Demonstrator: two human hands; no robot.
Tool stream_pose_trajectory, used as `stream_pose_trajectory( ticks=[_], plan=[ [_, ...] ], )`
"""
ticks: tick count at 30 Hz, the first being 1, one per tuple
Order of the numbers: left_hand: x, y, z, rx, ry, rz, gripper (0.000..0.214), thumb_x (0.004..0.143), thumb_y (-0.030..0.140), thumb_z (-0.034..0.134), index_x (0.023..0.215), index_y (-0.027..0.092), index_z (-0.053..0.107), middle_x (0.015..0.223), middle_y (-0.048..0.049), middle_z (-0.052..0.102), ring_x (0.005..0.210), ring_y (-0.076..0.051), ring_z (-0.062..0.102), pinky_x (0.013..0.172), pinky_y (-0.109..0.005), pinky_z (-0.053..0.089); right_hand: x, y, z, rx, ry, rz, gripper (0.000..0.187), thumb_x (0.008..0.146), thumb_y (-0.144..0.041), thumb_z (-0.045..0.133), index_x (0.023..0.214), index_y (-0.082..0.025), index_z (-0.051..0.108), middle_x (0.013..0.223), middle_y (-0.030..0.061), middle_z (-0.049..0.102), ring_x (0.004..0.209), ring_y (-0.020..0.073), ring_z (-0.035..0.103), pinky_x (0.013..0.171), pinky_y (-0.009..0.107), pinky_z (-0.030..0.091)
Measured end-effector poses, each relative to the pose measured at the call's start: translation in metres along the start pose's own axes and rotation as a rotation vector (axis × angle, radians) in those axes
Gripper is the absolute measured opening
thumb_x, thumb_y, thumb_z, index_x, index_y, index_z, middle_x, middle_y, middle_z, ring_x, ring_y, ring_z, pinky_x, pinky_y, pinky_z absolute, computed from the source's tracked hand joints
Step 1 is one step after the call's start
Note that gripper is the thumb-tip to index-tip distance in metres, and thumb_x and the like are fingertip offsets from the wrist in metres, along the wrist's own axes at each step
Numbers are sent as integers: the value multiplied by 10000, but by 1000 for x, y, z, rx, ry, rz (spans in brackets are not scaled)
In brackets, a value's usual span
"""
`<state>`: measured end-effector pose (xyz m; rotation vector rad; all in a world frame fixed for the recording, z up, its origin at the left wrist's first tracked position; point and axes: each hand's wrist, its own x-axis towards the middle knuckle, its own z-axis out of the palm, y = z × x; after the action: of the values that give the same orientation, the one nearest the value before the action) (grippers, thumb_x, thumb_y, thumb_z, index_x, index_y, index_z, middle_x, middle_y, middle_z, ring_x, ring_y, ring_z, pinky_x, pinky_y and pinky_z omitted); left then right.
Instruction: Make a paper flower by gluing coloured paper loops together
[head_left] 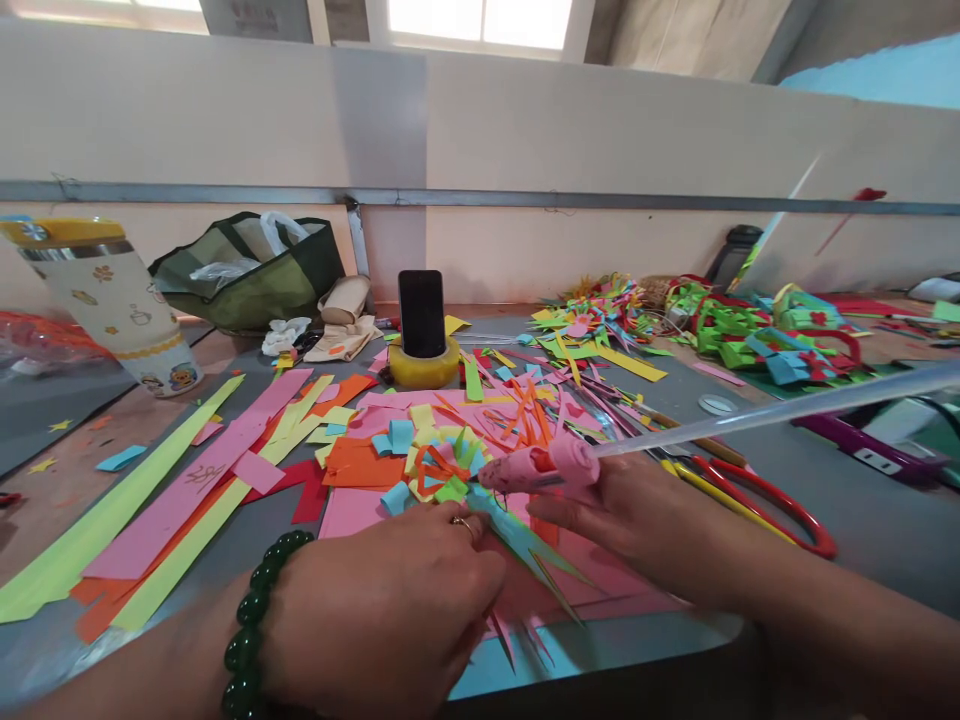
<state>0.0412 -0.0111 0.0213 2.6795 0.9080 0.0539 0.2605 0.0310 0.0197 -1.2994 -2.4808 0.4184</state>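
A paper flower point(442, 465) of yellow, orange, blue and green pieces lies in the middle, over pink sheets. My left hand point(390, 590), with a ring and a dark green bead bracelet, is closed, its fingertips pressed at the flower's near edge. Pointed blue and pink paper strips point(517, 540) come out beside these fingers. My right hand point(637, 510) grips a pink glue gun point(544, 465), its handle mostly hidden. A long translucent glue stick point(750, 420) sticks out of the gun's back to the right. The gun's tip points left, right at the flower; contact cannot be made out.
Paper strips point(202, 480) lie left, near a tumbler point(112, 310) and a green bag point(255, 275). A phone point(421, 312) stands in a yellow tape roll point(424, 368) behind the flower. Red-handled scissors point(772, 505) lie right, below green paper pieces point(724, 325). A wall closes off the back.
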Motion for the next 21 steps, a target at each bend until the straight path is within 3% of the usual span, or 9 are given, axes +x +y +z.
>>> stream_pose_trajectory(
  ticks=[2,7,11,18,21],
  plan=[
    [0,0,0,11,-37,0,72,838,167,488,830,174,560,948,-74,641,861,-195,591,764,-293,481,0,-1,-1,10,9,-16,338,856,-514,530,760,-251,721,528,-9,591,503,146,528,513,262,398],
    [1,0,-1,8,-65,-11,84,849,184,472,841,169,555,957,-82,635,875,-202,588,782,-308,488,-1,3,2,-54,13,-48,539,852,-522,532,413,-212,504,354,-40,339,336,79,297,374,243,261],
    [1,0,0,18,-65,-6,94,846,176,466,852,166,560,957,-81,635,865,-197,582,772,-302,490,-3,6,3,-83,19,-4,465,821,-533,573,483,-214,534,404,-37,402,343,77,297,338,235,206],
    [1,-1,1,28,-77,-15,126,854,176,443,849,170,569,934,-87,629,847,-201,573,756,-312,495,-14,12,-1,-129,13,50,566,797,-556,589,393,-205,404,362,-46,308,316,60,222,325,238,165],
    [1,0,-1,34,-75,-22,134,862,180,432,844,173,565,929,-83,627,848,-201,568,753,-311,494,-18,12,-5,-84,-13,50,465,820,-542,565,489,-216,543,404,-44,377,355,77,297,353,230,225]
  ],
)
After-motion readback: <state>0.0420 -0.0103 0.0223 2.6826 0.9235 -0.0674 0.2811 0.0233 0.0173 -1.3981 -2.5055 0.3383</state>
